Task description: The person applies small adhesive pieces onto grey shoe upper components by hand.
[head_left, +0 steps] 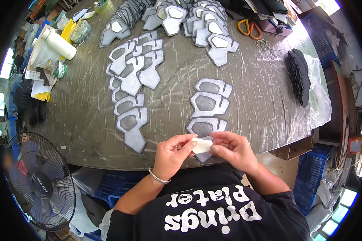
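Left hand: the left hand (173,152) pinches the near-left edge of a small white patch (202,145) between thumb and fingertips, so the piece is kept up off the desk where both hands can work it; a thin bracelet (159,177) sits on that wrist.
Right hand: the right hand (234,150) is closed on the patch's other side, thumb and forefinger clamped at its edge, as if picking at or peeling a layer; which of the two I cannot tell.
White patch: held between the two hands, just above the near edge of the desk (253,100), directly over the closest grey piece.
Grey pieces, near column: three grey shaped pieces (208,103) lie overlapped in a short row running away from the hands, dark centres up, within easy reach.
Grey pieces, left column: a longer overlapped row (130,86) lies to the left, well apart from the hands.
Far stacks: pieces with pale centres (205,22) are fanned across the far side.
Black stack: dark soles (298,76) lie on clear plastic at the right.
Other things: orange scissors (249,28), a white roll (59,43), and a fan (40,180) below the desk's left edge.
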A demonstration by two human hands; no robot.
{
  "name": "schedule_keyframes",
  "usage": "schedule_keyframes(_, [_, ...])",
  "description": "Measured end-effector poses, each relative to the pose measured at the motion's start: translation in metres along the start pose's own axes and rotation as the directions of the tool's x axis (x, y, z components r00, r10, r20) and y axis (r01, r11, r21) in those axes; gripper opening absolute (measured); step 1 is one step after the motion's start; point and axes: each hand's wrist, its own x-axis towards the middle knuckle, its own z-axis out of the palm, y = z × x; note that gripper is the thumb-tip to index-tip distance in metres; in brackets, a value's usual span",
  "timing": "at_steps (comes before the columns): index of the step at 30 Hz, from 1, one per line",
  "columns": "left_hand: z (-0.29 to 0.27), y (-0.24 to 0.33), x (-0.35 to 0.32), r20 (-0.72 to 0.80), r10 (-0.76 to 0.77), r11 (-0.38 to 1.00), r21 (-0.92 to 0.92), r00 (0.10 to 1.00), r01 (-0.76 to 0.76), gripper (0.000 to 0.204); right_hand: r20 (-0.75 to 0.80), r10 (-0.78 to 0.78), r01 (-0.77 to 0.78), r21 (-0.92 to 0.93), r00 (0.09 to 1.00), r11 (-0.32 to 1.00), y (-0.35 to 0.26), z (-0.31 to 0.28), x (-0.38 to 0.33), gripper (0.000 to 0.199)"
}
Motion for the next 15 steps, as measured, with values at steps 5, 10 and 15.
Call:
schedule_keyframes(5, [0.006,-0.013,0.005,0.02,0.154,0.987,0.051,0.988,-0.155,0.021,0.094,0.33,-0.326,-0.048,0.939,0.944,0.0,-0.014,0.005,0.024])
schedule_keyframes(10, [0.004,-0.003,0.012,0.002,0.24,0.908,0.353,0.971,-0.226,0.027,-0.012,0.265,-0.262,-0.201,0.964,0.944,0.001,-0.016,0.012,0.02])
schedule_keyframes(15, [-0.014,-0.007,0.011,0.358,0.512,0.226,0.821,0.78,-0.525,0.038,-0.061,0.286,-0.291,-0.283,0.956,0.914,-0.007,-0.014,0.027,0.019])
